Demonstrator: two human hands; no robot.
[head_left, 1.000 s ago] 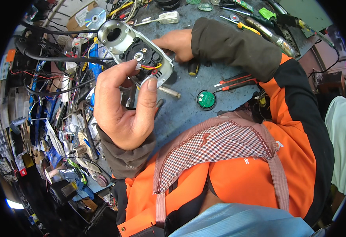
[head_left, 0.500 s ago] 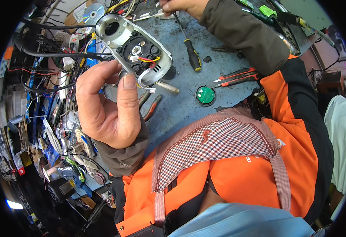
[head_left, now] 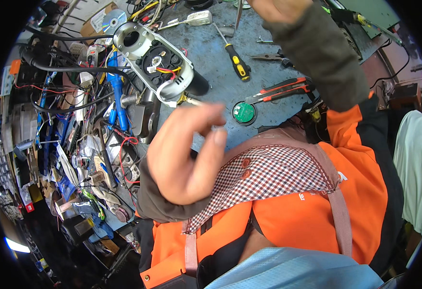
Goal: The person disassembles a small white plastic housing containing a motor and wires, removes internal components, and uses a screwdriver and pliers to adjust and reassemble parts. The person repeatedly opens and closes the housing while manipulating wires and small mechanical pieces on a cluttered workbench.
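Observation:
My left hand point(head_left: 187, 151) hovers over the near edge of the bench, blurred, its fingers curled and thumb close to the index fingertip; a tiny pale spot shows between them, too small to name. Beyond it stands an open grey metal housing point(head_left: 184, 72) with a round ring end, a black inner part and red, yellow and white wires. My right hand point(head_left: 281, 8) is smeared and cut off by the top edge; its fingertips are hidden. Close to it is a slim metal tool point(head_left: 239, 17), and I cannot tell whether the hand holds it.
On the blue-grey bench point(head_left: 211, 53) lie a yellow-black screwdriver point(head_left: 237, 61), red-black pliers point(head_left: 283, 90), grey-jawed pliers point(head_left: 267, 57) and a round green circuit board point(head_left: 244, 112) in a black ring. Cables, tools and parts point(head_left: 90, 159) crowd the left side. Black cables point(head_left: 66, 68) run behind the housing.
My left hand has drawn away from the housing, moving right and toward me. My right hand has shifted right, uncovering a white-handled tool at the back.

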